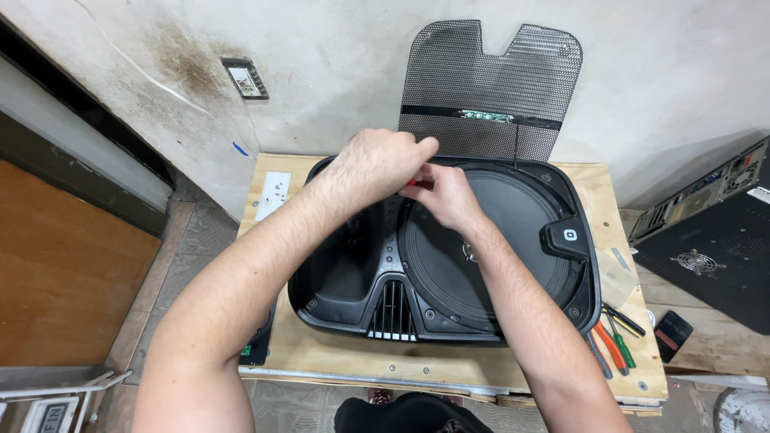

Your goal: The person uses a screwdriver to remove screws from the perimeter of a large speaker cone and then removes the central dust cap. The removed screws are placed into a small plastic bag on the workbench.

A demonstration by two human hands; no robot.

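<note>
With our left hand [377,164] and right hand [445,195] clamped together on a red-handled tool [414,183] above the black speaker housing [449,256] on the wooden surface [321,353], we risk slipping and gouging the cone [497,232].

Both forearms extended forward, bare, converging at centre. Left hand [377,164] knuckles up, fingers curled closed, index pointing right. Right hand [443,195] just beside and touching it, fingers bent inward in a pinch.
</note>
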